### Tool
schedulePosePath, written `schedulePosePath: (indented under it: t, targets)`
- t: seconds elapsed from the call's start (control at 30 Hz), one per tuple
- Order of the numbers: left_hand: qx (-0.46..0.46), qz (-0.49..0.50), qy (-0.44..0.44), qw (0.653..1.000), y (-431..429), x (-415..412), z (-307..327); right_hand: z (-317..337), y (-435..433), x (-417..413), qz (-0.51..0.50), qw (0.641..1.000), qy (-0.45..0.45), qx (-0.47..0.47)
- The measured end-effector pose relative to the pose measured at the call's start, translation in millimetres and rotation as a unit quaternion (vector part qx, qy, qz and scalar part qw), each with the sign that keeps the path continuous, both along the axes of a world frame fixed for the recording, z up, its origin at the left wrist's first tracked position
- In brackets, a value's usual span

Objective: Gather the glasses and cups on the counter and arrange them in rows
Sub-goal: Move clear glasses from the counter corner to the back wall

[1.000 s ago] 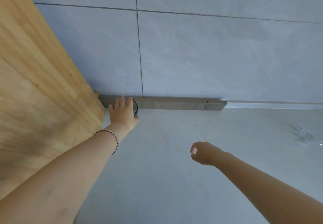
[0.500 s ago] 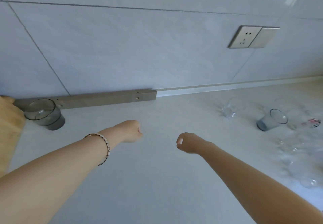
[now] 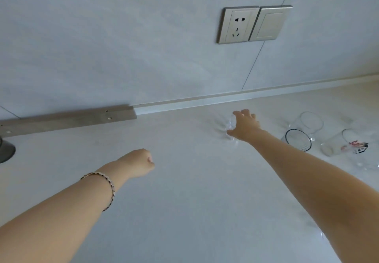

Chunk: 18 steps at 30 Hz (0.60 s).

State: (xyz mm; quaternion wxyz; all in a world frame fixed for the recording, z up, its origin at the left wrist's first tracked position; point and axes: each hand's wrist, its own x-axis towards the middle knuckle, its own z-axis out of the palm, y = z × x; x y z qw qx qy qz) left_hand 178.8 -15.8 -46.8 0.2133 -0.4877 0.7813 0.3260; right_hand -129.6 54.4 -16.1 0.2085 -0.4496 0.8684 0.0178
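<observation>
Writing: nothing readable anywhere; the printed glass (image 3: 342,144) at 3 o'clock has a small red and black graphic, too blurry to make out.
Right hand: right hand (image 3: 245,126) is spread over a small clear glass (image 3: 230,123) at about 1 o'clock, fingers wrapped around it, looks like contact but the glass is hard to see.
Left hand: left hand (image 3: 137,164) is curled into a loose fist, holding nothing, above the counter (image 3: 184,211).
Other glasses: black-rimmed glass (image 3: 297,142) and tall clear glass (image 3: 308,124) sit just right of the right hand.
Far left edge: dark cup (image 3: 5,152) at 9 o'clock, cut off by the frame.
Open room: the wide middle of the counter.
Wall: grey tile wall (image 3: 123,47) with a socket (image 3: 238,25) at 12 o'clock.
</observation>
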Motion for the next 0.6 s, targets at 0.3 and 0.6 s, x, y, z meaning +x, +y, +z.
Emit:
schedulePosePath:
  t: [0.3, 0.6]
  targets:
    - [-0.003, 0.042, -0.03, 0.999, -3.4, 4.7, -0.4, -29.6, -9.7, -33.3, -0.032, 0.996, -0.076, 0.018]
    - [0.015, 0.101, -0.022, 0.995, 9.4, 80.9, -0.9, -10.7, 1.0, 41.6, 0.083, 0.995, -0.02, 0.059]
